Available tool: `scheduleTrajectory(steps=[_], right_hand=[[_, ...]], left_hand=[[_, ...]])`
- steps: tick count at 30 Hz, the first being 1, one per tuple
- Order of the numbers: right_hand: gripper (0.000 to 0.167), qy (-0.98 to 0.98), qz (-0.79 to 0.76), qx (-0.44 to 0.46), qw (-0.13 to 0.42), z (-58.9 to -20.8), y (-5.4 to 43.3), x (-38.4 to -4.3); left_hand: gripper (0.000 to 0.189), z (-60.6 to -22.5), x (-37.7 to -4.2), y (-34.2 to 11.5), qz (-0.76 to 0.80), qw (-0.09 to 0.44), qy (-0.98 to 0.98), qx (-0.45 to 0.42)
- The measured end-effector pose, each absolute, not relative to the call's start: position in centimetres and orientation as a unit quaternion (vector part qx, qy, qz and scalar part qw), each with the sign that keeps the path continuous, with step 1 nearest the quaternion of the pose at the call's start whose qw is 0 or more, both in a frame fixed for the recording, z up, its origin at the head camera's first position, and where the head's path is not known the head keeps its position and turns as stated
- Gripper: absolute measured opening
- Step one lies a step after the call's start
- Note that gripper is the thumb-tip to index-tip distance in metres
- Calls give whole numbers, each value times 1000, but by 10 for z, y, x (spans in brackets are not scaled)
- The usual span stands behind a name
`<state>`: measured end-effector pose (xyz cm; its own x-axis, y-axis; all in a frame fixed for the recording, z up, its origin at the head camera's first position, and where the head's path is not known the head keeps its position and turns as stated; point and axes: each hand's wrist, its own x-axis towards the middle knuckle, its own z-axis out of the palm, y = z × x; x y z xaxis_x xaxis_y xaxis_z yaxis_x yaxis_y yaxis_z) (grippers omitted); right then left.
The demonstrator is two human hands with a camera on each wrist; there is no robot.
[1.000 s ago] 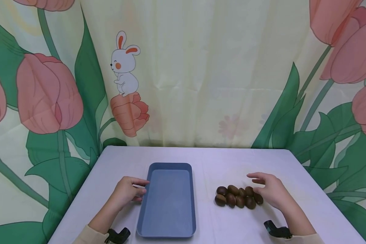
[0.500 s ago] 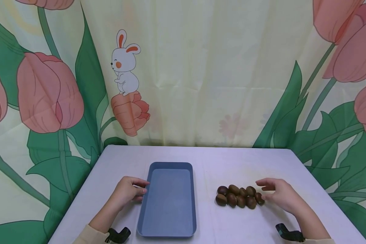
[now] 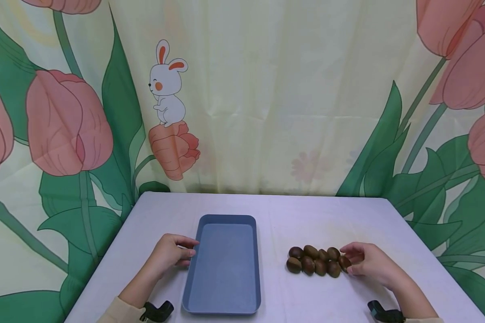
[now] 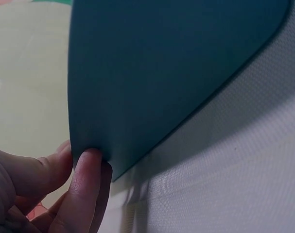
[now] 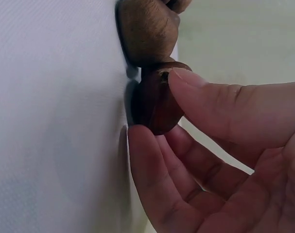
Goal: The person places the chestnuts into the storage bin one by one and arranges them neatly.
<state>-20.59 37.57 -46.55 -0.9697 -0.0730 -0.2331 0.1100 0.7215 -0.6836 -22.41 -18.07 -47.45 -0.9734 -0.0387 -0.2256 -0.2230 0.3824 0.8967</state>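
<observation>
A blue rectangular tray (image 3: pixel 222 269) lies on the white-covered table. My left hand (image 3: pixel 170 252) is at its left side; in the left wrist view, the thumb and fingers (image 4: pixel 84 184) pinch the tray's edge (image 4: pixel 137 87). To the right of the tray, several brown chestnuts (image 3: pixel 308 264) are grouped in two rough rows. At the right end of the group, my right hand (image 3: pixel 369 262) pinches the outermost chestnut (image 5: pixel 162 102). Its thumb rests on one side and fingertips on the other. That chestnut stays close against a neighbouring chestnut (image 5: pixel 147 31).
The white tablecloth (image 3: pixel 279 215) reaches back to a curtain (image 3: pixel 266 112) printed with tulips and a rabbit. Table space separates the tray from the chestnuts. A black wrist device (image 3: pixel 157 311) sits at the left sleeve, another black device (image 3: pixel 385 312) at the right.
My right hand has shifted right and down to the end chestnut, and its thumb and fingers have closed around it. The left hand and tray have stayed in place.
</observation>
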Motion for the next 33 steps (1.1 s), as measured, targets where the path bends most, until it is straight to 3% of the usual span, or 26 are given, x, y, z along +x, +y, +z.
scheduleTrajectory(steps=[21,33], right_hand=[[28,904,-409,28,121,-476,380,-210],[25,877,-456,28,149,-478,389,-210]], left_hand=[[26,-477,-224,-182,561,81,820,-79],[26,-475,-222,-180,557,82,822,-83]])
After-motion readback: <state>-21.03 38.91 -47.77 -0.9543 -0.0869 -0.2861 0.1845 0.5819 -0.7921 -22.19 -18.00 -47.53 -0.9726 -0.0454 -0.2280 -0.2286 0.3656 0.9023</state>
